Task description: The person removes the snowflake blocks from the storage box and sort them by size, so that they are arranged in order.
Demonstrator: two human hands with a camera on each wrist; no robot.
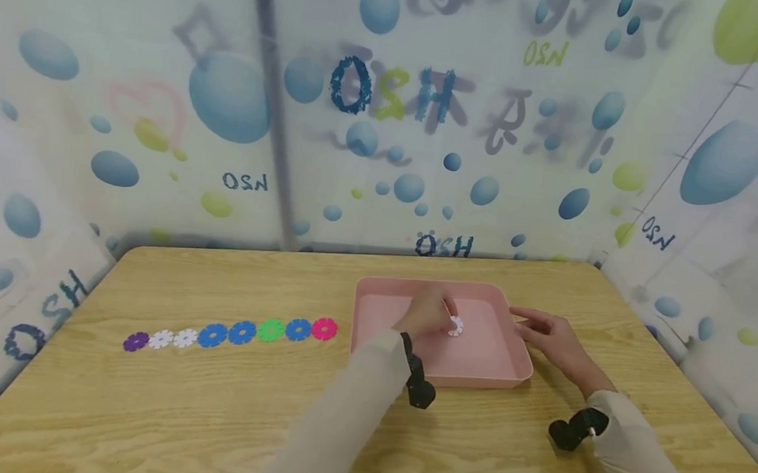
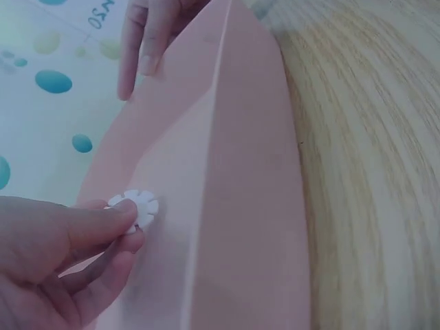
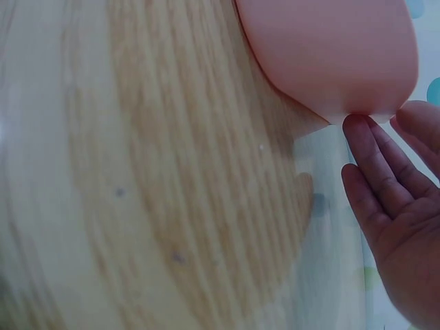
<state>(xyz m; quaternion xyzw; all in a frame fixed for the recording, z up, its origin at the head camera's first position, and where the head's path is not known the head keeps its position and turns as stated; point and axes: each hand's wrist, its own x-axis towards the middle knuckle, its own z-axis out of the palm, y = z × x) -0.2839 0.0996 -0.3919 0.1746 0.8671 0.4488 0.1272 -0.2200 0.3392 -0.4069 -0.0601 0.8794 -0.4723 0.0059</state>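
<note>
A white notched plastic disc [image 1: 455, 326] is pinched between the thumb and fingers of my left hand [image 1: 428, 312], over the inside of a pink tray [image 1: 490, 349]. In the left wrist view the same disc [image 2: 141, 207] shows its slotted rim beyond the thumb. My right hand [image 1: 552, 343] is at the tray's right side, its fingers fairly straight. The right wrist view has the fingertips [image 3: 357, 127] touching the tray's outer wall [image 3: 330, 55].
Left of the tray, several flower-shaped discs lie in a row on the wooden table [image 1: 204, 416], from a purple disc [image 1: 136, 341] through white, blue and green to a pink disc [image 1: 324, 329]. A patterned curtain [image 1: 369, 191] hangs behind the table.
</note>
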